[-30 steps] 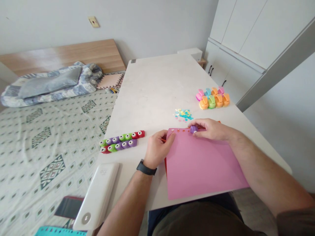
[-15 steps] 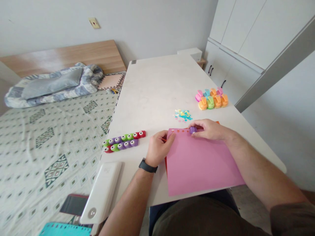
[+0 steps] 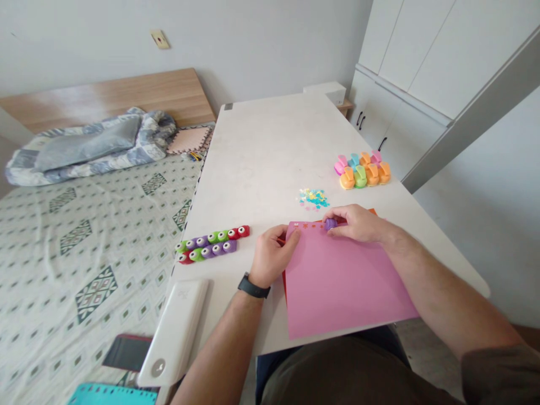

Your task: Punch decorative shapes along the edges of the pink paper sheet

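A pink sheet of paper [image 3: 346, 281] lies at the near side of the table, with orange-red paper [image 3: 373, 212] showing beneath its edges. My left hand [image 3: 273, 254] pinches the sheet's upper left corner, thumb on top and fingers below. My right hand [image 3: 356, 222] grips a small purple craft punch [image 3: 331, 224] at the top edge, its fingertips wrapped round it. Left of the punch, a row of several small punched shapes [image 3: 314, 226] runs along that edge. Just beyond the paper sits a scatter of blue, yellow and pink star-like cutouts [image 3: 314, 198].
Two rows of small red, green and purple punches [image 3: 215, 245] stand left on the white table [image 3: 261, 146]. Larger lever punches [image 3: 363, 170] are grouped at right. A long white device [image 3: 175, 332] lies by the left edge, near a dark phone [image 3: 128, 352] and a turquoise item [image 3: 113, 395].
The camera view has shifted slightly. Both hands keep their places on the paper; the thumb and fingers of my right hand stay closed round the punch, which looks slightly turned.
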Demonstrator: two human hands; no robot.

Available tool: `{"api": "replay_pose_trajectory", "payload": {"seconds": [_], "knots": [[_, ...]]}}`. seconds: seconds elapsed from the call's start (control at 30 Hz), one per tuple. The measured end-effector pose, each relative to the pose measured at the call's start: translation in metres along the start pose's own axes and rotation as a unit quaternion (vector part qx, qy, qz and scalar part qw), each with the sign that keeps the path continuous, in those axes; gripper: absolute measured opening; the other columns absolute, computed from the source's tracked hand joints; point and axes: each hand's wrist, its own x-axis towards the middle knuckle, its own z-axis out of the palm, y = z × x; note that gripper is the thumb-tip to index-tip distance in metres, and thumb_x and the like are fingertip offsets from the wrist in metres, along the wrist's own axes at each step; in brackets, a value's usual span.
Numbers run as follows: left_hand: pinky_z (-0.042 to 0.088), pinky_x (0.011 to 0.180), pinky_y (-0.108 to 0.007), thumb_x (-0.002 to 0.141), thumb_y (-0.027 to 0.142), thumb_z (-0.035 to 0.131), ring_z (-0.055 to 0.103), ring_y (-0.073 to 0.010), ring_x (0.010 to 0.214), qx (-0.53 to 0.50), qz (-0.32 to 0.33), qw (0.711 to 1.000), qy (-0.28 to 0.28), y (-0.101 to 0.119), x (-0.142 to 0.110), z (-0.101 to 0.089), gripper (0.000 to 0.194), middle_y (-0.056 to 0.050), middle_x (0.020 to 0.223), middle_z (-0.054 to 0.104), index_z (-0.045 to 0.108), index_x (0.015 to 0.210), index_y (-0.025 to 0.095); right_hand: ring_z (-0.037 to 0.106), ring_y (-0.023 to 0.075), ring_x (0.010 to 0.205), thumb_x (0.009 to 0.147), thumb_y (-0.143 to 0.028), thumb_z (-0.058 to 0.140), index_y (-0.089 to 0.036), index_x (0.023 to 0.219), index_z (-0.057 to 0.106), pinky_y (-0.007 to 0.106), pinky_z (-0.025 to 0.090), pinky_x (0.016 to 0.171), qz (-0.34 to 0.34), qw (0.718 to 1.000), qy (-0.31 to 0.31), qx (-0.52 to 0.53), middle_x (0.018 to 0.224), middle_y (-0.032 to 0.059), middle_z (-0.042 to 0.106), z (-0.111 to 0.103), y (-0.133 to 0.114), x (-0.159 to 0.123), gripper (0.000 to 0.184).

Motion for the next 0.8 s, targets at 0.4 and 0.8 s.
{"api": "replay_pose_trajectory", "payload": {"seconds": [0.4, 0.8], "knots": [[0.033, 0.054, -0.022, 0.093, 0.048, 0.062, 0.047, -0.0113, 0.063, 0.009, -0.003, 1.0, -0.002, -0.0032, 0.0, 0.0, 0.036, 0.001, 0.067, 0.056, 0.069, 0.078, 0.016, 0.065, 0.0192, 0.082, 0.083, -0.031, 0.072, -0.021, 0.101, 0.073, 0.032, 0.048, 0.075, -0.011, 0.999, 0.008, -0.037, 0.092, 0.002, 0.073, 0.0033, -0.0062, 0.0015, 0.021], [0.036, 0.055, -0.022, 0.094, 0.049, 0.061, 0.054, -0.0126, 0.064, 0.021, -0.011, 1.0, -0.016, -0.0024, -0.0016, 0.0006, 0.036, -0.001, 0.07, 0.063, 0.072, 0.083, 0.016, 0.061, 0.0176, 0.078, 0.082, -0.029, 0.071, -0.022, 0.097, 0.073, 0.031, 0.046, 0.073, -0.015, 0.999, 0.005, -0.05, 0.088, 0.0012, 0.071, 0.0034, -0.0066, 0.0032, 0.017]]}}
